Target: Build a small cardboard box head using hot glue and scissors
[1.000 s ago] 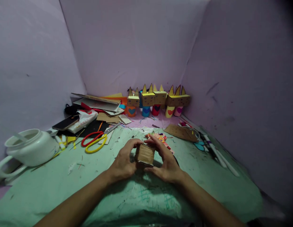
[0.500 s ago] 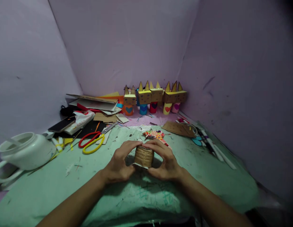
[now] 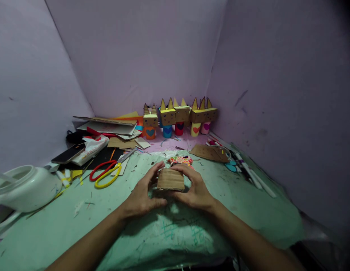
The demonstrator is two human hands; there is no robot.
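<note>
Between my hands, above the green-covered table (image 3: 112,222), is a small piece of corrugated cardboard (image 3: 170,180), its flat ribbed face turned up towards me. My right hand (image 3: 196,188) grips it from the right, with fingers over the far edge and the thumb beneath. To its left is my left hand (image 3: 142,192), thumb and fingers spread apart around that side; whether a fingertip touches the cardboard is hard to tell. Just behind lies a patterned scrap (image 3: 181,160), red, white and yellow, partly hidden by the right fingers.
Scissors (image 3: 108,174) with red and yellow handles lie to the left, near a white teapot-shaped pot (image 3: 36,188). Behind them is a pile of card sheets (image 3: 109,126). Several cardboard-headed figures (image 3: 167,116) stand at the back. A brown cardboard piece (image 3: 210,153) and pens (image 3: 251,171) lie on the right.
The cardboard has been turned, so a flat ribbed face shows instead of the creased brown side. My left hand has loosened and opened, while the right keeps hold. The view has shifted slightly.
</note>
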